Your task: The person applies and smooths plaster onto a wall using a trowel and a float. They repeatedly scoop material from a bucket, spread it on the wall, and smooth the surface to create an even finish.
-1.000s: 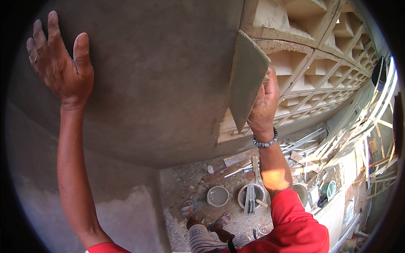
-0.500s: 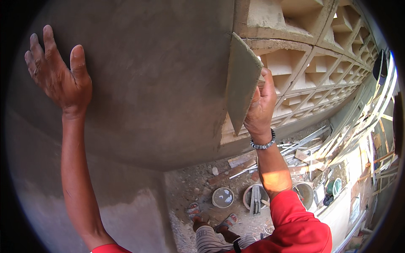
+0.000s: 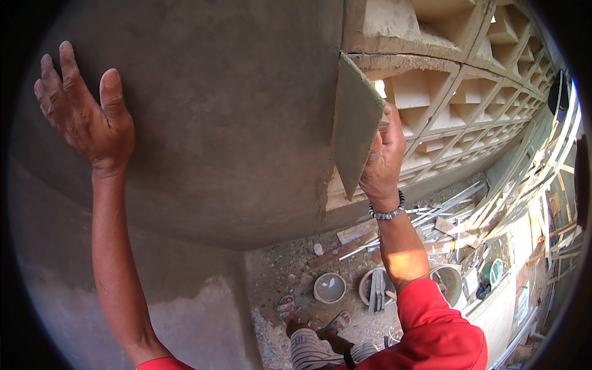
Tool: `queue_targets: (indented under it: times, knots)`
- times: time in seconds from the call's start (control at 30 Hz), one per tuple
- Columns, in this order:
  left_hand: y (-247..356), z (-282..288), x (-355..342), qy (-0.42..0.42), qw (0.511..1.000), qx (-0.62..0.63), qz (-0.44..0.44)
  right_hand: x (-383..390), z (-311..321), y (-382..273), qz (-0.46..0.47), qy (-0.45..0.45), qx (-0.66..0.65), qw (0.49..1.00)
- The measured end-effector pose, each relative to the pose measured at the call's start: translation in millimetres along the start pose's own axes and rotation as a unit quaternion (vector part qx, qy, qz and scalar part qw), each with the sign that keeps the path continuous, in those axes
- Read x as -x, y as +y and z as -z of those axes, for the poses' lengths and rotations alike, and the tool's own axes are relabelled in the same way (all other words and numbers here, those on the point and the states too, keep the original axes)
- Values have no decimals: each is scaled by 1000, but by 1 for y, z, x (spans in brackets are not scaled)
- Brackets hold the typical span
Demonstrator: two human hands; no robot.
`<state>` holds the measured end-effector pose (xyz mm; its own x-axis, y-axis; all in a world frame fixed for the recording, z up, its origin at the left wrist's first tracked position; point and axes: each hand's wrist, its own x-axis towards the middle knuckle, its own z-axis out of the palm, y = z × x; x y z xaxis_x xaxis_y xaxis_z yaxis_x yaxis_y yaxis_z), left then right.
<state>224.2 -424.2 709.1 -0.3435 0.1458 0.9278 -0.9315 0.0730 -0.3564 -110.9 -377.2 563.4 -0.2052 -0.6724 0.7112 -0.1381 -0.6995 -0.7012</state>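
My left hand (image 3: 98, 117) is raised at the grey plastered wall (image 3: 234, 92), fingers spread and holding nothing; whether the palm touches it is unclear. My right hand (image 3: 385, 154) grips a flat, cement-coated rectangular trowel (image 3: 354, 120) by its back. The trowel stands nearly edge-on along the plaster's right edge, beside pale concrete lattice blocks (image 3: 431, 92). Its handle is mostly hidden by my fingers.
Below are my sandaled feet (image 3: 287, 305), a small bucket (image 3: 329, 286), a tub with long tools (image 3: 376, 290), another tub (image 3: 447, 283), a green container (image 3: 492, 271) and scattered boards (image 3: 342, 253). Light strips (image 3: 518, 203) pile at right near a dark hanging object (image 3: 557, 95).
The trowel in my right hand has slid slightly down along the plaster's edge. My left hand sits slightly lower in the view, still open. The camera view has shifted a little.
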Motion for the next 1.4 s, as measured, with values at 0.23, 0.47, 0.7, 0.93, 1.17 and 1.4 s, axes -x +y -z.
queue_targets:
  times: [0.23,0.47,0.7,0.93,1.17,1.4]
  knots:
    - [1,0,-1,-5,1000,12,-10,6,-1,2,7,4,-2,1000]
    - [2,1,-3,-12,1000,14,-8,12,3,11,31,3,25,999]
    - [-1,0,-1,-10,1000,-4,-18,26,4,21,14,8,21,1000]
    - [-1,-1,-2,-9,1000,-7,-28,35,5,26,-17,1,11,1000]
    - [-3,-2,-1,-4,999,-5,-42,59,8,44,-32,0,36,999]
    - [-7,-7,-1,18,998,-10,-55,115,26,92,-74,-34,80,993]
